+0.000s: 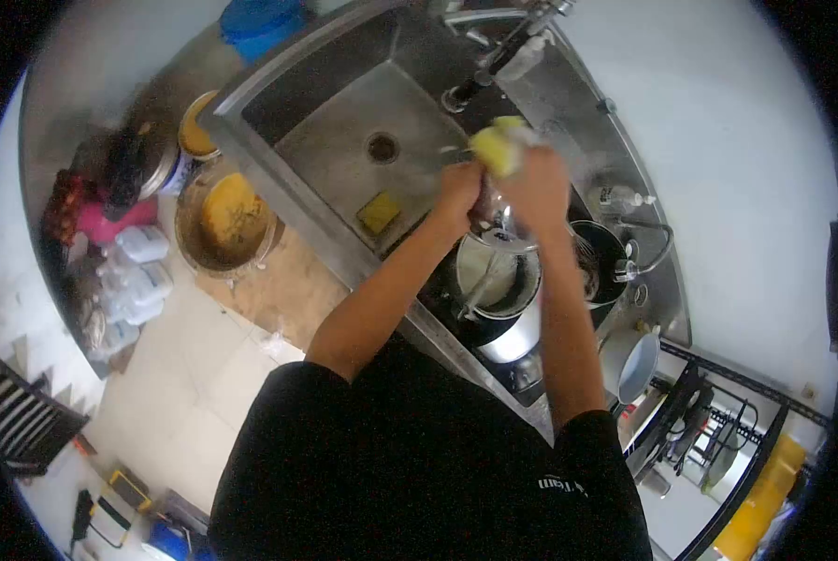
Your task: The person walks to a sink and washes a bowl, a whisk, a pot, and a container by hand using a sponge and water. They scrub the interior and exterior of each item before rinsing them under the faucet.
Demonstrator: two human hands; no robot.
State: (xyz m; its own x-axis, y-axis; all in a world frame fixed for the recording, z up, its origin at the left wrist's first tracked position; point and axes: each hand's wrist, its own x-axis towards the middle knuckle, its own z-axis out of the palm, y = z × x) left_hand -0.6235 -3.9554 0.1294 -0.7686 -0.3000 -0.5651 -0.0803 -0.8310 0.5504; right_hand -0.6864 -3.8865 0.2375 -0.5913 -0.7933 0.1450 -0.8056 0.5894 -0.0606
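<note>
One shiny vessel (507, 234), kinda blurry, clasped in left grip (460, 192), likely for steadying. Yellow sponge (496, 152) pinched in right grip (539, 182); contact with vessel can't be told. Vessel held above pot (522, 297) in sink (330, 140), probably so any drips get caught.

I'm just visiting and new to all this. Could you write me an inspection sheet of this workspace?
Surface: steel sink, its drain in view.
Things in hand: yellow sponge and see-through vessel, both partly blurred.
Clutter: second sponge in the sink; steel pot with a utensil; dark pot with a whisk.
Hands: left hand gripping the vessel; right hand, blurred, holding the yellow sponge.
Cables: nothing seen.
Surroundings: faucet, tub with yellow contents, plastic jugs.
</note>
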